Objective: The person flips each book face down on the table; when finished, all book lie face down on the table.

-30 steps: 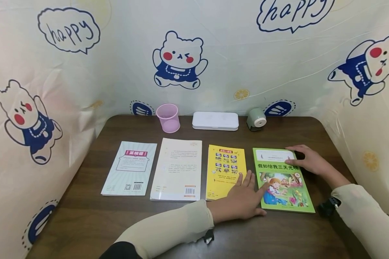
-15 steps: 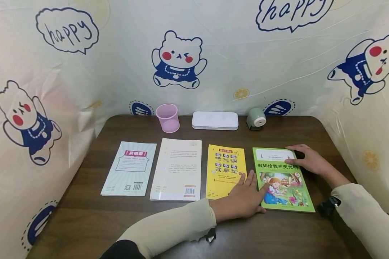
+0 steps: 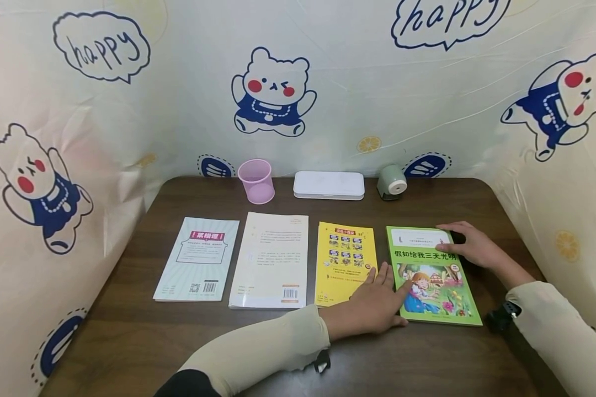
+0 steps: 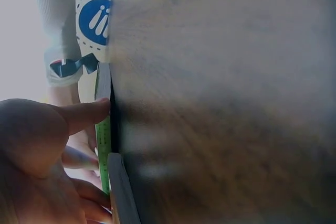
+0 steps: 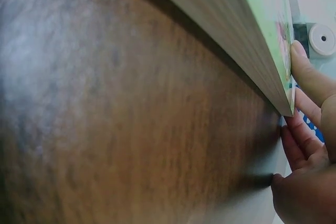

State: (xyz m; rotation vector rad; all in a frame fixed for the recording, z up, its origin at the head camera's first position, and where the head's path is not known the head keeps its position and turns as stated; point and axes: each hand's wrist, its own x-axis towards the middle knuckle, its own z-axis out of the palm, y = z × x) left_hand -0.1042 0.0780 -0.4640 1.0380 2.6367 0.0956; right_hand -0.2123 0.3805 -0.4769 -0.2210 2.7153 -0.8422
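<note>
A green picture-cover book point(image 3: 434, 292) lies flat at the right of the row, face up. My right hand point(image 3: 469, 245) holds its upper right corner; in the right wrist view the thumb point(image 5: 307, 72) lies on the cover and the other fingers are at the corner and side edge. My left hand point(image 3: 374, 303) lies with spread, straight fingers over the lower right of a yellow book point(image 3: 345, 259), its thumb side reaching the green book's left edge. In the left wrist view the left thumb point(image 4: 86, 115) touches the green book's edge.
Left of the yellow book lie a cream book point(image 3: 270, 259) and a pale blue book point(image 3: 196, 262). Along the back of the brown table point(image 3: 129, 342) stand a pink cup point(image 3: 256, 182), a white flat case point(image 3: 329, 184) and a green pencil sharpener point(image 3: 391, 182). A printed curtain hangs behind.
Both hands stay on the books in almost the same place. The left hand has shifted very slightly; the books keep their positions.
</note>
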